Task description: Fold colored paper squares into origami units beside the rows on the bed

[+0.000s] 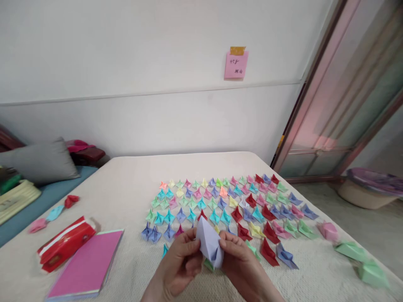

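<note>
A lavender folded paper boat (209, 241) is held up between both hands above the near middle of the table. My left hand (184, 256) pinches its left edge between thumb and fingers. On the other side, my right hand (237, 253) grips the right edge the same way. Its pointed tip faces up and away, and a folded pocket shows near the bottom. Behind the hands stand rows of small folded paper boats in many colours, among them a dark red boat (268, 251) and a periwinkle boat (286, 256). The hands hide part of the nearest rows.
On the left lie a stack of pink paper (86, 262) and a red packet (66, 243). Loose folded pieces, including a green one (373, 273), sit at the right edge of the cloth-covered table (132, 176). A pink note (236, 66) is taped to the wall.
</note>
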A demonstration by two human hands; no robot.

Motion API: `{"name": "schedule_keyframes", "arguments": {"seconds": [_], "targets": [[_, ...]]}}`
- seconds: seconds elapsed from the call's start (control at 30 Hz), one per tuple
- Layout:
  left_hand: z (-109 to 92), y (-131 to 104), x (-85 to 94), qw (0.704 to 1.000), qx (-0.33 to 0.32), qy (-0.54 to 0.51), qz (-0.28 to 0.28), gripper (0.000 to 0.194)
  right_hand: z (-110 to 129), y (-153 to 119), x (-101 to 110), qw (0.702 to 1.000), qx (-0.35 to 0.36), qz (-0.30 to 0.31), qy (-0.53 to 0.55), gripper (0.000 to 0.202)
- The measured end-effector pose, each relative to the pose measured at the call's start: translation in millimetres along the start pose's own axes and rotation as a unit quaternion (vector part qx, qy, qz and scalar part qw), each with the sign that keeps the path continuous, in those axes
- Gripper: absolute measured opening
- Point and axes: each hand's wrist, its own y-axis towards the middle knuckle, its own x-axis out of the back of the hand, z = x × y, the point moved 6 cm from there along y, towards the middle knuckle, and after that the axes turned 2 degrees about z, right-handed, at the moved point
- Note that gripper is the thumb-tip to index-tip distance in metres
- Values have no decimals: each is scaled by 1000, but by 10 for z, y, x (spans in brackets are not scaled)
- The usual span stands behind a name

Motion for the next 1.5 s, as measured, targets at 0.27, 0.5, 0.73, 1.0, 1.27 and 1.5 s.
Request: {"name": "schedule_keyframes", "arguments": {"seconds": [0.27,0.5,0.73,1.0,1.27,1.5], "targets": [[-9,22,63,999,-22,-30,-37,19,-23,31,-67,996,35,38,74,15],[-3,24,84,999,-22,-20,-29,14,-12,5,-156,996,34,37,67,11],[7,19,85,998,-27,-28,-41,17,-24,29,-139,999,34,17,26,19],[-71,14,169,994,-45,-36,-91,16,60,44,-61,998,46,10,-36,21],[15,1,166,996,4,-18,-92,26,158,12,60,995,41,-30,-81,26],[-89,-53,129,994,-9,40,-104,26,149,-2,64,991,1,-22,-132,26]]}}
